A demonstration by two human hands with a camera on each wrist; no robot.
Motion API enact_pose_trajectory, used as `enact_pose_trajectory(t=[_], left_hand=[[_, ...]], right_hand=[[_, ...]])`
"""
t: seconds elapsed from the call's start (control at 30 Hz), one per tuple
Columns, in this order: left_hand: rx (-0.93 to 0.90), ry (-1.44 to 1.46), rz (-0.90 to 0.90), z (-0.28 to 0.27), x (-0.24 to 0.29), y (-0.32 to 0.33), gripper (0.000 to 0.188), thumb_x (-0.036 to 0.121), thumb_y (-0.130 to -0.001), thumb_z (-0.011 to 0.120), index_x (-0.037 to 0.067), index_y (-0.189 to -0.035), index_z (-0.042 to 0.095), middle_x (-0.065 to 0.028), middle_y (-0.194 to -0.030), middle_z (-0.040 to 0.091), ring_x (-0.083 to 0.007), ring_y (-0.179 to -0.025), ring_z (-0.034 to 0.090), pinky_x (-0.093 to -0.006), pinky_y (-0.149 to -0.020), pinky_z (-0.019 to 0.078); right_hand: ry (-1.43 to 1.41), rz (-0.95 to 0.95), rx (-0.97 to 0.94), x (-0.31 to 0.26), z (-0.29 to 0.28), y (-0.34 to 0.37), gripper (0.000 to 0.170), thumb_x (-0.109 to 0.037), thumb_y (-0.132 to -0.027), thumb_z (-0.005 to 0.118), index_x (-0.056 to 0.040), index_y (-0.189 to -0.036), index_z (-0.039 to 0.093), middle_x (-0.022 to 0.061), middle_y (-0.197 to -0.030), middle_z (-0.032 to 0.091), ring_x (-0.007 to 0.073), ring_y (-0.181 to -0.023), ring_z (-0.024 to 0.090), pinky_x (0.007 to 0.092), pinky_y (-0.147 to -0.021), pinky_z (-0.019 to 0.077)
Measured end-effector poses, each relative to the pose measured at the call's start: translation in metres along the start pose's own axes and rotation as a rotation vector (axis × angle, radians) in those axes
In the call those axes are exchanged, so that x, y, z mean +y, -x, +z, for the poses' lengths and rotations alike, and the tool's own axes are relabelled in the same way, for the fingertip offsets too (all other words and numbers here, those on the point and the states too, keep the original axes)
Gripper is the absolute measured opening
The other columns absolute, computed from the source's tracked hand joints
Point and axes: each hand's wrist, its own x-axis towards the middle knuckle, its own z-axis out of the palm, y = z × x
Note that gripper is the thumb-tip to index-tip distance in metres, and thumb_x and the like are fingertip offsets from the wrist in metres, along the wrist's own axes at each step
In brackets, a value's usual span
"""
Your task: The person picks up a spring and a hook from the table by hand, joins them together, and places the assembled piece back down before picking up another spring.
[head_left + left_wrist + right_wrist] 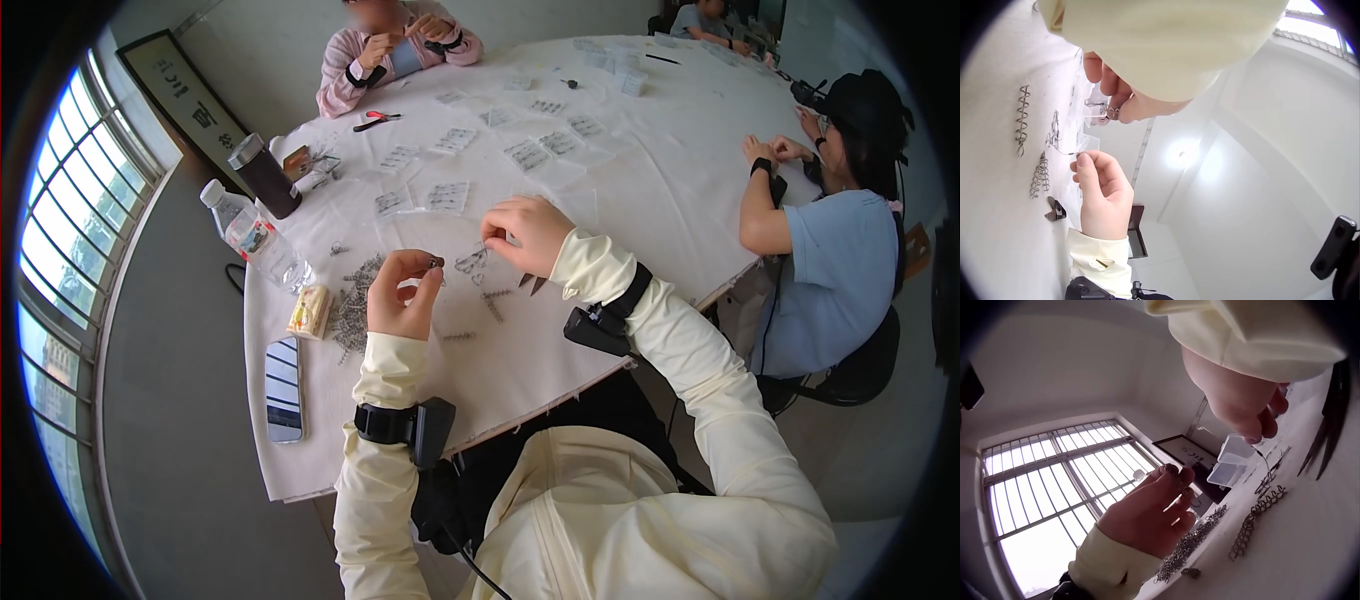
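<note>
My left hand (401, 297) pinches a small metal coil (1112, 112) between thumb and fingertips, raised above the table. To its right, my right hand (528, 235) pinches the end of a thin bent wire (1066, 152) between thumb and forefinger. Below that wire lies a small cluster of wire pieces (471, 264). Several spiral springs (1022, 119) rest on the cloth between the hands and my body. Beside my left hand spreads a heap of metal springs (352, 312), partly hidden by the hand. Dark pointed metal blades (1329, 419) lie near my right hand.
A phone (284, 388), tissue pack (309, 312), water bottle (254, 238) and dark tumbler (265, 176) stand or lie along the left edge. Clear plastic packs (448, 196) of small parts spread beyond the hands. Red-handled pliers (377, 121) lie farther back. Other people sit around the table.
</note>
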Motion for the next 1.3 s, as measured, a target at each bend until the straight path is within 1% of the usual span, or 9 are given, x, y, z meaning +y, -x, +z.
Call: enact_pose_trajectory(t=[0.17, 0.27, 0.37, 0.47, 0.57, 1.0, 1.1, 1.17, 1.3], left_hand=[[0.004, -0.037, 0.032, 0.002, -0.002, -0.001, 0.013, 0.004, -0.09, 0.063, 0.001, -0.102, 0.06, -0.003, -0.097, 0.063, -0.0104, -0.09, 0.059, -0.0246, -0.078, 0.0481], [0.001, -0.039, 0.012, 0.002, 0.0, 0.0, 0.013, 0.004, -0.089, 0.063, 0.001, -0.102, 0.06, -0.0027, -0.097, 0.063, -0.0101, -0.09, 0.059, -0.0249, -0.078, 0.0479], [0.011, -0.06, 0.019, 0.004, 0.004, 0.001, 0.013, 0.004, -0.09, 0.063, 0.001, -0.101, 0.06, -0.0026, -0.097, 0.064, -0.0099, -0.09, 0.059, -0.025, -0.077, 0.0478], [0.015, -0.057, 0.017, 0.005, 0.004, 0.001, 0.013, 0.005, -0.09, 0.063, 0.001, -0.102, 0.061, -0.0027, -0.097, 0.064, -0.0098, -0.09, 0.059, -0.0247, -0.077, 0.0478], [0.004, -0.065, 0.011, 0.005, -0.001, 0.0, 0.013, 0.005, -0.09, 0.063, 0.001, -0.102, 0.061, -0.0025, -0.097, 0.064, -0.0093, -0.09, 0.059, -0.0242, -0.077, 0.0475], [0.004, -0.078, 0.011, 0.009, -0.003, -0.001, 0.011, 0.003, -0.09, 0.062, 0.001, -0.102, 0.06, -0.0025, -0.096, 0.064, -0.009, -0.089, 0.059, -0.0236, -0.076, 0.0476], [0.032, -0.031, 0.046, 0.011, -0.008, 0.0, 0.012, 0.01, -0.088, 0.064, 0.004, -0.099, 0.062, -0.0017, -0.092, 0.068, -0.0092, -0.084, 0.063, -0.0248, -0.07, 0.047], [0.012, -0.013, 0.041, 0.013, -0.009, -0.001, 0.012, 0.009, -0.088, 0.064, 0.004, -0.099, 0.063, -0.0015, -0.091, 0.068, -0.0082, -0.083, 0.062, -0.0239, -0.069, 0.0469], [-0.01, 0.035, 0.037, 0.017, -0.002, 0.001, 0.013, 0.01, -0.088, 0.066, 0.003, -0.1, 0.063, -0.002, -0.09, 0.069, -0.0078, -0.081, 0.062, -0.023, -0.069, 0.0468]], right_hand=[[0.065, -0.063, -0.039, -0.003, -0.001, 0.0, 0.007, -0.01, -0.082, 0.065, -0.0041, -0.083, 0.06, 0.0085, -0.076, 0.062, 0.0248, -0.07, 0.059, 0.0364, -0.065, 0.0472], [-0.032, 0.062, 0.089, -0.01, -0.005, -0.003, 0.007, -0.008, -0.082, 0.065, -0.0039, -0.083, 0.06, 0.0087, -0.076, 0.062, 0.0244, -0.069, 0.059, 0.0356, -0.064, 0.0476], [-0.027, 0.003, 0.003, -0.007, -0.001, -0.001, 0.006, -0.007, -0.082, 0.065, -0.0041, -0.084, 0.06, 0.0085, -0.077, 0.062, 0.0242, -0.068, 0.059, 0.0353, -0.063, 0.0476], [0.012, -0.059, 0.068, -0.009, -0.003, -0.003, 0.006, -0.007, -0.082, 0.065, -0.0038, -0.084, 0.06, 0.0087, -0.077, 0.062, 0.024, -0.068, 0.06, 0.0355, -0.063, 0.0477], [-0.009, 0.033, 0.042, -0.009, 0.0, 0.0, 0.006, -0.007, -0.082, 0.065, -0.0037, -0.084, 0.06, 0.0088, -0.077, 0.062, 0.0244, -0.069, 0.06, 0.0355, -0.063, 0.0479], [-0.041, 0.001, 0.103, -0.005, -0.003, 0.001, 0.006, -0.007, -0.083, 0.064, -0.0032, -0.083, 0.059, 0.0085, -0.078, 0.062, 0.0218, -0.069, 0.06, 0.0327, -0.063, 0.0475], [-0.23, 0.132, 0.028, -0.012, -0.006, 0.003, 0.008, -0.009, -0.084, 0.061, -0.0034, -0.081, 0.056, 0.0069, -0.084, 0.065, 0.0167, -0.073, 0.059, 0.0318, -0.066, 0.0465], [-0.53, 0.257, -0.079, -0.011, -0.007, 0.002, 0.009, -0.011, -0.085, 0.059, -0.0047, -0.08, 0.053, 0.0054, -0.091, 0.067, 0.013, -0.081, 0.059, 0.0324, -0.072, 0.0453], [-0.706, 0.188, -0.132, -0.015, -0.002, 0.004, 0.011, -0.011, -0.086, 0.056, -0.0058, -0.078, 0.051, 0.0068, -0.097, 0.067, 0.0136, -0.087, 0.058, 0.0339, -0.078, 0.045]])
